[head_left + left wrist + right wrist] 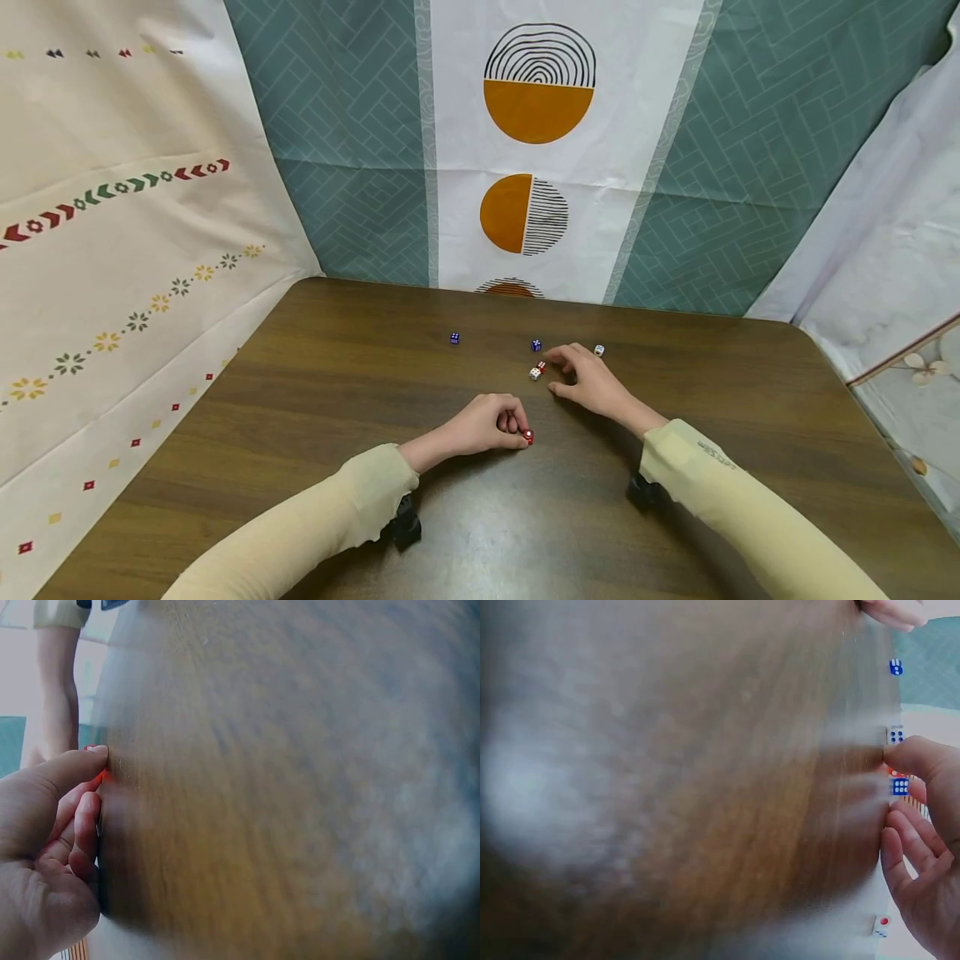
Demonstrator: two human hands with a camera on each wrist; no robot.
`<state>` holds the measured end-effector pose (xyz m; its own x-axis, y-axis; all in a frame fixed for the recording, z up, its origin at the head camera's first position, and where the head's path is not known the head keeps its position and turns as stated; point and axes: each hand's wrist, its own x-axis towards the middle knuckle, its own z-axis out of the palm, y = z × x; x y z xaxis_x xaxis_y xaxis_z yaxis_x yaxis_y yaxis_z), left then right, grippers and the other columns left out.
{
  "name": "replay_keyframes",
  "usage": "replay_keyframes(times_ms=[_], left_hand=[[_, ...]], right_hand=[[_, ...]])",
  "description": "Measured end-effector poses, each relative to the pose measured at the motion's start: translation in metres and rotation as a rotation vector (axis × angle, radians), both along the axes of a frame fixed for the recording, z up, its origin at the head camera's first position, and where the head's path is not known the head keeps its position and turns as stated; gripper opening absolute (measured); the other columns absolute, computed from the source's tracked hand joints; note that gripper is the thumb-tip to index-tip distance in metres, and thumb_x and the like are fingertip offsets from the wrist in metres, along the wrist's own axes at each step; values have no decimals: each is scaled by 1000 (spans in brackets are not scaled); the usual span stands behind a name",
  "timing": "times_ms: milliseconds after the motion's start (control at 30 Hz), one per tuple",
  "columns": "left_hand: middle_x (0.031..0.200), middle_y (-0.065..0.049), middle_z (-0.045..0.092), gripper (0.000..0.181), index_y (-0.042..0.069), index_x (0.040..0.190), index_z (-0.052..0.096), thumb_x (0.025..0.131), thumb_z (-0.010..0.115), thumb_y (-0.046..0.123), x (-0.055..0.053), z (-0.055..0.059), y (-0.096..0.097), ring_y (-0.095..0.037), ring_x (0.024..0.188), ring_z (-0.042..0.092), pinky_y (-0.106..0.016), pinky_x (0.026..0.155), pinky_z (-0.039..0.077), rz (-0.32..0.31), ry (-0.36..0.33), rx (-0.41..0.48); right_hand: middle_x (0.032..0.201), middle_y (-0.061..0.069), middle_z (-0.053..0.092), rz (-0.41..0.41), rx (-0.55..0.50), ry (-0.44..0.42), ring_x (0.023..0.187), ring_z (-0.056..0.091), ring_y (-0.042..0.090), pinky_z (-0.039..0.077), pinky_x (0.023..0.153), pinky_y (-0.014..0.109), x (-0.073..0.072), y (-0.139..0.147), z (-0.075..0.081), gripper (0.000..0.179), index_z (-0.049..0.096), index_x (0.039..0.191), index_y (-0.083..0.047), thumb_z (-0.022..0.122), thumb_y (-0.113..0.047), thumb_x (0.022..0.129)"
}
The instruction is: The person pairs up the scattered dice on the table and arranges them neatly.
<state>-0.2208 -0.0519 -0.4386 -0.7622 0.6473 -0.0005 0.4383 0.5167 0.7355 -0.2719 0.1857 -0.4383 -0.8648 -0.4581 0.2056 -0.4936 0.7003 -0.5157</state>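
Observation:
In the head view my left hand (483, 425) pinches a red die (528, 436) between thumb and fingertips on the brown table. Only bits of red show by its fingertips in the left wrist view. My right hand (588, 383) holds nothing; its thumb and fingers are parted just right of a white die (535, 375) and a second red die (542, 366), which sit together. Behind them lies a blue die (536, 345). The right wrist view shows this blue die (900, 787) between the thumb and the other fingers, seen beyond them.
Another blue die (454, 338) lies further left on the wooden table (360, 375). Just past the right hand's knuckles is a second white die (599, 350). Patterned cloths (352, 167) hang along the table's back and sides.

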Motion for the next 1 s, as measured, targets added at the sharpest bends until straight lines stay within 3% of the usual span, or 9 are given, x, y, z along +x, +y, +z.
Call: replay_keyframes(times_ms=[400, 1000], left_hand=[[82, 3, 60, 9, 15, 88, 69, 85, 77, 17, -1, 1, 0, -3, 71, 49, -17, 67, 42, -8, -12, 0], [82, 5, 60, 9, 17, 89, 69, 85, 77, 19, 0, 1, 0, -3, 72, 49, -18, 67, 42, -3, -23, -15]], right_hand=[[126, 12, 60, 14, 3, -46, 105, 58, 28, 49, 93, 48, -9, -2, -2, 44, 61, 132, -13, 72, -17, 90], [112, 9, 60, -39, -45, -75, 97, 61, 24, 51, 87, 44, -8, -5, -7, 26, 70, 116, -17, 73, -15, 89]])
